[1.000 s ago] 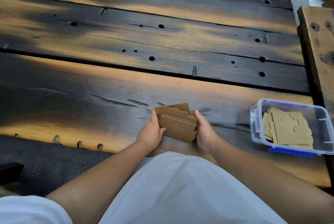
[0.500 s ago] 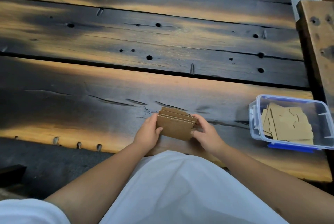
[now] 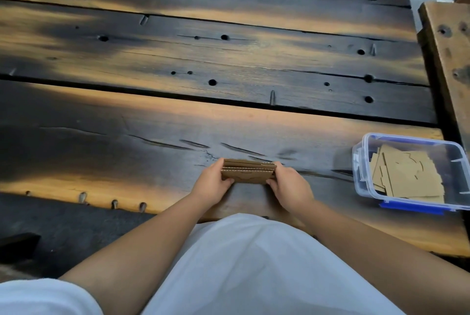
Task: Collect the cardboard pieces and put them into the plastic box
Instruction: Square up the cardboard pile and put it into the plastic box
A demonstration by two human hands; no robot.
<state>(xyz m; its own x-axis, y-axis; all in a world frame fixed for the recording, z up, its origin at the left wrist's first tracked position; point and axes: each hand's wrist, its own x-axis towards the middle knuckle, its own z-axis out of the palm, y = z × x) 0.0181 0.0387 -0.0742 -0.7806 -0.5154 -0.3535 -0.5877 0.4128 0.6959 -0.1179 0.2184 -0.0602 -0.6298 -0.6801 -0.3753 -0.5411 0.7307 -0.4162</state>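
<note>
Both hands, left (image 3: 212,182) and right (image 3: 288,185), have fingers gripping the cardboard stack (image 3: 248,172) at the worktop's (image 3: 178,116) near edge; plastic box (image 3: 361,162) sits by the near right corner.

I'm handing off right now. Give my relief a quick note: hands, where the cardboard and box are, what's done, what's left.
Left hand and right hand grip the two ends of a stack of cardboard pieces, held on edge at the near side of the wooden table.
The plastic box sits open to the right with some pieces already lying in it.
Left: carry the stack right and put it into the box. No loose pieces show elsewhere.
</note>
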